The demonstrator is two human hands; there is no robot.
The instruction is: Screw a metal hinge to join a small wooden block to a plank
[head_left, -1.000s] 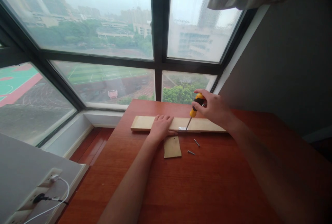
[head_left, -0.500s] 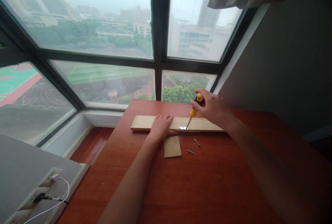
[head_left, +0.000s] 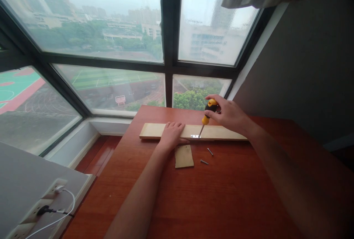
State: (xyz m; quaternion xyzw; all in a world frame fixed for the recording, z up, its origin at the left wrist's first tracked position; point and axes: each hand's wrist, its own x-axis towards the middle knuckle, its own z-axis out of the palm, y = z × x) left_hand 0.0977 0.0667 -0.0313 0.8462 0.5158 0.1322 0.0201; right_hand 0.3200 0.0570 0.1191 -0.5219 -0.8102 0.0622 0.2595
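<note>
A long pale wooden board (head_left: 152,130) lies across the tabletop. My left hand (head_left: 172,134) rests flat on the board, fingers stretched over its top and the thumb along its near edge. To the right of that hand, a small metal plate (head_left: 195,136) with holes sits at the board's near edge. My right hand (head_left: 228,113) is closed round the yellow and black handle of a screwdriver (head_left: 205,120). The screwdriver leans to the right, with its tip at the plate's right end. Whatever is under the tip is too small to make out.
On the reddish wooden table (head_left: 199,202), a small thin wooden piece (head_left: 184,156) lies in front of the board. Two loose screws (head_left: 210,152) are right of it. Large windows stand behind the table, and a wall socket (head_left: 41,209) with plugged-in cables is at lower left.
My right hand has turned slightly round the screwdriver handle and shifted a little to the right. The screwdriver tip stays at the plate, and my left hand has not moved.
</note>
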